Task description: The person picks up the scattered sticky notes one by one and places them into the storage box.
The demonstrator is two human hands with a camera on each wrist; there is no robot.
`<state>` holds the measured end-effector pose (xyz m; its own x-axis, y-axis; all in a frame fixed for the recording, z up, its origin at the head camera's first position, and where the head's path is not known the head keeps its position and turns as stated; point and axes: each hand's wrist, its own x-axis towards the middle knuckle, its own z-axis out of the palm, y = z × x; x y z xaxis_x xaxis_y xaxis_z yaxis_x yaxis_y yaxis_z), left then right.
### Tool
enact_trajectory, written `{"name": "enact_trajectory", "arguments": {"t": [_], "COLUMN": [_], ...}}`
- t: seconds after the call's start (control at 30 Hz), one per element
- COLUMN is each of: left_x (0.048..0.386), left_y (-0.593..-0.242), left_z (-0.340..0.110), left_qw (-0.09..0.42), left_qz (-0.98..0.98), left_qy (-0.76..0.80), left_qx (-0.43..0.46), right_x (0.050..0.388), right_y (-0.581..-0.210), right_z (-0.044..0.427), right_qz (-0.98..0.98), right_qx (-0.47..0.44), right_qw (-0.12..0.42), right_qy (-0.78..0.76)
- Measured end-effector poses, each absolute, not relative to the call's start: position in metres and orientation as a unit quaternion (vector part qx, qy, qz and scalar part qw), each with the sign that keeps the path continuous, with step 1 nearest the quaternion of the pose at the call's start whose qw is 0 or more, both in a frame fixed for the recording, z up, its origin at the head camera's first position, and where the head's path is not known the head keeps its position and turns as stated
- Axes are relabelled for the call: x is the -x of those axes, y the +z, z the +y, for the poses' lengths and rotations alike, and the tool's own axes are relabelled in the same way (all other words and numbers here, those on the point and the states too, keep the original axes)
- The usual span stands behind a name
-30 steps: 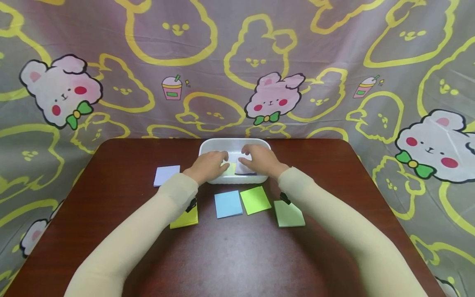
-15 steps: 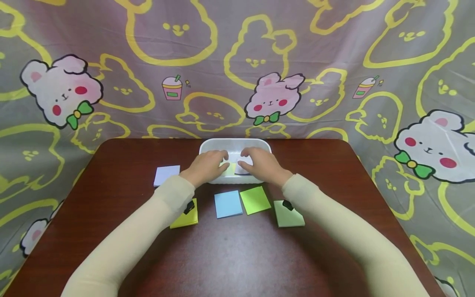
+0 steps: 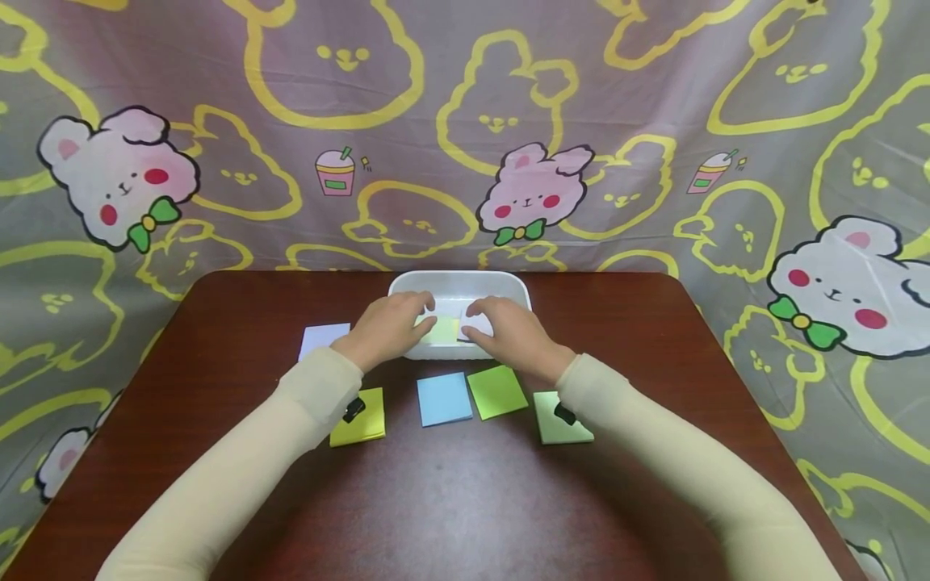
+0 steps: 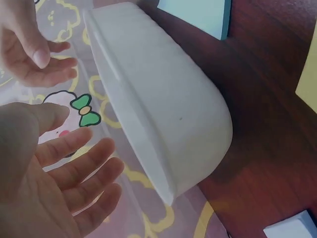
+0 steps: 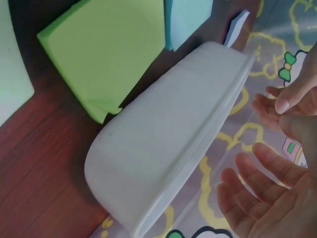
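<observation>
A white plastic tub (image 3: 465,353) stands near the table's far edge, with a pale yellow sticky-note pad (image 3: 441,329) and a whitish pad (image 3: 477,323) inside. Over the tub's left end hovers my left hand (image 3: 387,327), fingers loosely bent and nothing between them. My right hand (image 3: 513,331) is over the right end, likewise holding nothing. In the left wrist view the left palm (image 4: 59,168) shows beside the tub's rim, apart from it. The right wrist view shows the right hand (image 5: 267,193) with relaxed, spread fingers. Both hands partly hide the tub's inside.
In front of the tub lie a blue pad (image 3: 445,399), a bright green pad (image 3: 497,391) and, farther right, a pale green pad (image 3: 559,429). A yellow pad (image 3: 370,420) and a lavender pad (image 3: 323,339) lie to the left. A patterned curtain (image 3: 407,145) surrounds the table.
My left hand has drawn back slightly to the left, and my right hand has lowered a little in the view. More of the pale yellow pad in the tub now shows.
</observation>
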<state>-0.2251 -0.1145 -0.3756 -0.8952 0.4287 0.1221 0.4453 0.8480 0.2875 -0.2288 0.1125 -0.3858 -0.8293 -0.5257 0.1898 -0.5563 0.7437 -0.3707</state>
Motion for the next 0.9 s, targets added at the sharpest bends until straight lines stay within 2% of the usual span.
{"name": "enact_trajectory", "arguments": {"t": [0.4,0.67,0.9], "left_x": [0.216,0.215,0.215], "left_y": [-0.361,-0.358,-0.361], "left_z": [-0.138,-0.161,-0.179], "left_qw": [0.024,0.032,0.015], "left_qz": [-0.966,-0.971,-0.973], "left_qy": [-0.174,-0.177,-0.189], "left_qx": [0.191,0.16,0.133], "right_x": [0.208,0.195,0.184], "right_y": [-0.383,-0.386,-0.389], "right_z": [0.104,0.096,0.086], "right_qz": [-0.923,-0.909,-0.903], "right_qx": [-0.318,-0.357,-0.375], "right_qw": [0.031,0.046,0.022], "right_qy": [0.214,0.212,0.209]}}
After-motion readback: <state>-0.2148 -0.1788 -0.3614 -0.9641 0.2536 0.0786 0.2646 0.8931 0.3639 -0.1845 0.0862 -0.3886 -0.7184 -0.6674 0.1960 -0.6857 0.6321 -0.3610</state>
